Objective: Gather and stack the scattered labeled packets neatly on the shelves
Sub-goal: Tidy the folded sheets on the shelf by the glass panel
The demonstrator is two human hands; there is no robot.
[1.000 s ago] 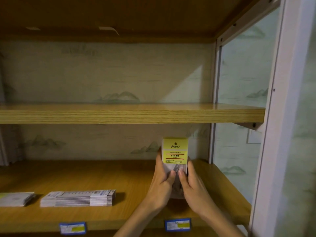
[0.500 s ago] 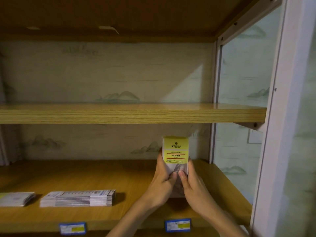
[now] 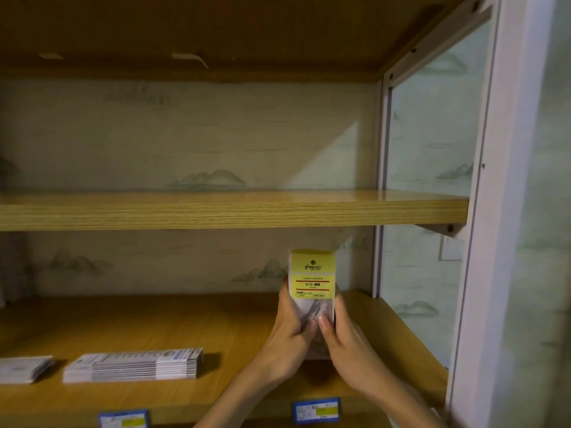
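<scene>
A bundle of clear packets with yellow labels [image 3: 312,279] stands upright on the lower shelf [image 3: 185,329], toward its right end. My left hand [image 3: 292,332] grips its left side with the thumb across the front. My right hand [image 3: 343,338] grips the right side, thumb also on the front. The lower part of the bundle is hidden behind my thumbs and palms. Further left on the same shelf lies a flat stack of white packets [image 3: 136,366], and a second white stack [image 3: 21,369] sits at the left edge of view.
The middle shelf [image 3: 234,210] runs across the view above my hands. A white metal upright [image 3: 378,193] and a thick white post [image 3: 494,242] frame the right side. Two blue price tags [image 3: 316,410] [image 3: 123,421] are clipped to the lower shelf's front edge.
Both hands keep their hold on the upright bundle; it has shifted very slightly, and my thumbs have moved a little on its front.
</scene>
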